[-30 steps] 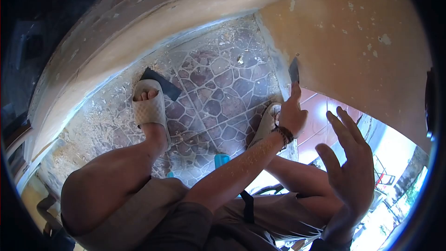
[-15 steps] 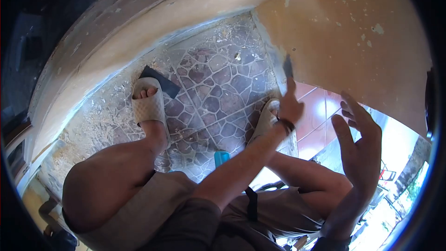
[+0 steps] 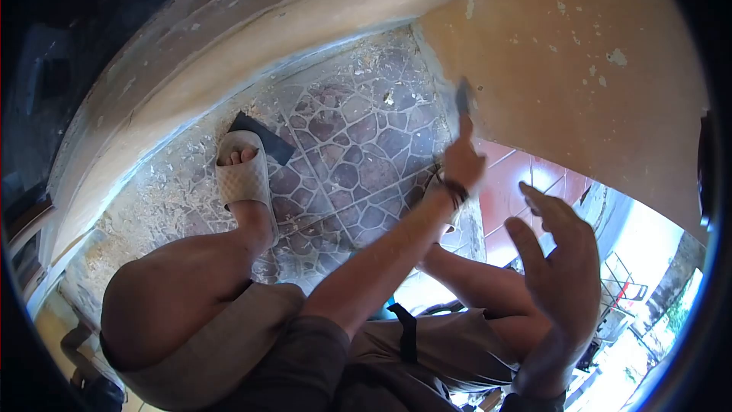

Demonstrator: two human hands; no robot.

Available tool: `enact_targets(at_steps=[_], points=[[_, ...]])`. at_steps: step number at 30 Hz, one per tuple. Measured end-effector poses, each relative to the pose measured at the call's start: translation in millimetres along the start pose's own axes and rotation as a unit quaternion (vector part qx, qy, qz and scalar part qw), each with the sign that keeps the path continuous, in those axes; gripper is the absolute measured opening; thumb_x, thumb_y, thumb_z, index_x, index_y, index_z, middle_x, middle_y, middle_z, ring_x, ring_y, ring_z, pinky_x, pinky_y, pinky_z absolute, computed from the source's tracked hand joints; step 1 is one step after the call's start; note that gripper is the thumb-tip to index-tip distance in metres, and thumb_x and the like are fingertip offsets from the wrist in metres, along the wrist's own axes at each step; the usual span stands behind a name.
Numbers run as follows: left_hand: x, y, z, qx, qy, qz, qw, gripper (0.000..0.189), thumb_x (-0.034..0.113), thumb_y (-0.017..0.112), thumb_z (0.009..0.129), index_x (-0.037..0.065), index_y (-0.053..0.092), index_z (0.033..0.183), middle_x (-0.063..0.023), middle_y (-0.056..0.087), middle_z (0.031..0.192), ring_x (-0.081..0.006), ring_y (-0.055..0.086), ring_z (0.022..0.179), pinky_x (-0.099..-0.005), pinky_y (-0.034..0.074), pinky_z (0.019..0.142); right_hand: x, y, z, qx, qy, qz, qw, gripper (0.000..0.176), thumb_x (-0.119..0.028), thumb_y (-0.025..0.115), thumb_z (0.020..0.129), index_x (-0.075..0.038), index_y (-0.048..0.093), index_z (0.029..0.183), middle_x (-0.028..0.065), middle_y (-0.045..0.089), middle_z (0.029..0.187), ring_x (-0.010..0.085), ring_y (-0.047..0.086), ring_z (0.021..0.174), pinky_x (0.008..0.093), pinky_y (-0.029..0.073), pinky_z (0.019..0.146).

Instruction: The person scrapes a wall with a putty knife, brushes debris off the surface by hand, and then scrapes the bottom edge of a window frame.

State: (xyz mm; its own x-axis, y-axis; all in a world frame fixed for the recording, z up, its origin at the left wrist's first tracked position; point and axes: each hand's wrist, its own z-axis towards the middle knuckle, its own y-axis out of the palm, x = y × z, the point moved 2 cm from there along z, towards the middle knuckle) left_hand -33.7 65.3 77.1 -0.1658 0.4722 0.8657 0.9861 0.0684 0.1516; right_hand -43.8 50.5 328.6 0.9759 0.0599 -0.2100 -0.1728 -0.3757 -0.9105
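My left hand (image 3: 465,162), with a dark band at the wrist, is closed around a scraper (image 3: 463,97) with a dark, narrow blade. Its index finger stretches along the tool, and the handle is hidden in the palm. The blade, a little blurred, overlaps the foot of the orange-tan wall (image 3: 564,69) near the corner. Off to the right, my right hand (image 3: 566,271) hovers in the air over my right leg, thumb and curved fingers apart, holding nothing.
Pale flakes litter the stone-patterned floor (image 3: 358,145). A dark flat board (image 3: 263,137) lies by my left slipper (image 3: 242,175). A cream wall (image 3: 305,38) curves along the left. Reddish tiles (image 3: 503,183) show beyond the wall's end, and a turquoise object (image 3: 386,307) peeks out behind my left arm.
My left hand and the scraper have moved slightly up and left along the wall's foot. My right hand has shifted left and down, still open. My left forearm now covers most of the turquoise object.
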Motion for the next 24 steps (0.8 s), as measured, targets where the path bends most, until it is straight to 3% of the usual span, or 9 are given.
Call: enact_targets(at_steps=[4,7,8,10,12,16,19,21,24], points=[[-4,55,-51,0.083,0.137,-0.063,0.985,0.082,0.002,0.057,0.067,0.001,0.018,0.139,-0.0304,0.044,0.123,-0.0437,0.049,0.106,-0.0414,0.045,0.086,-16,-2,4,-0.076,0.007,0.002,0.997,0.034,-0.018,0.063,0.078,0.002,0.059,0.105,0.0204,0.063,0.095,0.0345,0.063,0.08,0.0399,0.05,0.07],[-18,24,11,0.068,0.04,0.074,0.994,0.066,0.003,0.058,0.067,0.0,0.033,0.129,-0.0217,0.059,0.07,-0.0377,0.061,0.074,-0.0451,0.05,0.066,-27,4,-3,-0.074,-0.014,-0.001,0.997,0.033,-0.018,0.063,0.077,0.002,0.06,0.104,0.0204,0.063,0.093,0.0346,0.063,0.08,0.0396,0.05,0.07],[39,6,17,0.086,-0.124,0.157,0.976,0.067,0.002,0.057,0.068,0.0,0.032,0.129,-0.0216,0.06,0.07,-0.0371,0.061,0.072,-0.0446,0.05,0.064,-30,7,-5,-0.085,-0.012,0.004,0.996,0.034,-0.017,0.063,0.078,0.003,0.059,0.105,0.0209,0.062,0.093,0.0351,0.062,0.08,0.0393,0.049,0.07],[38,4,14,0.067,-0.138,0.145,0.977,0.072,0.001,0.056,0.068,0.002,0.026,0.134,-0.0223,0.061,0.075,-0.0366,0.061,0.074,-0.0437,0.05,0.065,-36,9,-10,-0.092,-0.026,-0.003,0.995,0.035,-0.018,0.063,0.078,0.004,0.059,0.105,0.0215,0.062,0.092,0.0361,0.062,0.081,0.0398,0.049,0.071],[-3,27,-30,0.04,0.045,0.045,0.997,0.08,0.001,0.055,0.067,0.003,0.019,0.138,-0.0238,0.062,0.084,-0.0375,0.061,0.079,-0.0438,0.049,0.069,-39,7,-8,-0.102,-0.033,0.0,0.994,0.036,-0.02,0.063,0.079,0.004,0.059,0.105,0.0217,0.062,0.092,0.0362,0.062,0.082,0.04,0.049,0.072],[10,25,-37,0.002,0.035,0.026,0.999,0.085,0.003,0.057,0.064,0.002,0.017,0.139,-0.0252,0.061,0.091,-0.0395,0.059,0.083,-0.0443,0.049,0.072,-44,4,-7,-0.114,-0.041,-0.016,0.992,0.039,-0.025,0.062,0.08,0.004,0.059,0.106,0.0228,0.062,0.093,0.0361,0.063,0.083,0.0409,0.05,0.072],[14,-23,19,-0.016,-0.069,-0.077,0.994,0.071,-0.006,0.049,0.07,-0.001,0.027,0.136,-0.0151,0.063,0.07,-0.0226,0.063,0.058,-0.0309,0.052,0.05,-47,7,-13,-0.115,-0.037,-0.015,0.993,0.041,-0.028,0.061,0.081,0.005,0.059,0.106,0.0237,0.062,0.093,0.036,0.064,0.082,0.042,0.051,0.071],[9,-39,35,-0.029,-0.027,-0.035,0.999,0.068,-0.009,0.046,0.071,-0.001,0.027,0.136,-0.0103,0.062,0.068,-0.0173,0.062,0.06,-0.0261,0.051,0.047,-48,8,-17,-0.117,-0.04,-0.02,0.992,0.042,-0.029,0.061,0.082,0.005,0.059,0.106,0.024,0.062,0.093,0.0358,0.064,0.082,0.0422,0.052,0.071],[0,-10,-3,0.047,0.113,0.099,0.988,0.073,-0.003,0.052,0.067,-0.003,0.027,0.136,-0.022,0.061,0.069,-0.0274,0.064,0.062,-0.035,0.051,0.059,-48,6,-15,-0.115,-0.044,-0.032,0.992,0.043,-0.03,0.061,0.082,0.006,0.058,0.107,0.0241,0.062,0.093,0.0355,0.064,0.082,0.0419,0.052,0.069]])
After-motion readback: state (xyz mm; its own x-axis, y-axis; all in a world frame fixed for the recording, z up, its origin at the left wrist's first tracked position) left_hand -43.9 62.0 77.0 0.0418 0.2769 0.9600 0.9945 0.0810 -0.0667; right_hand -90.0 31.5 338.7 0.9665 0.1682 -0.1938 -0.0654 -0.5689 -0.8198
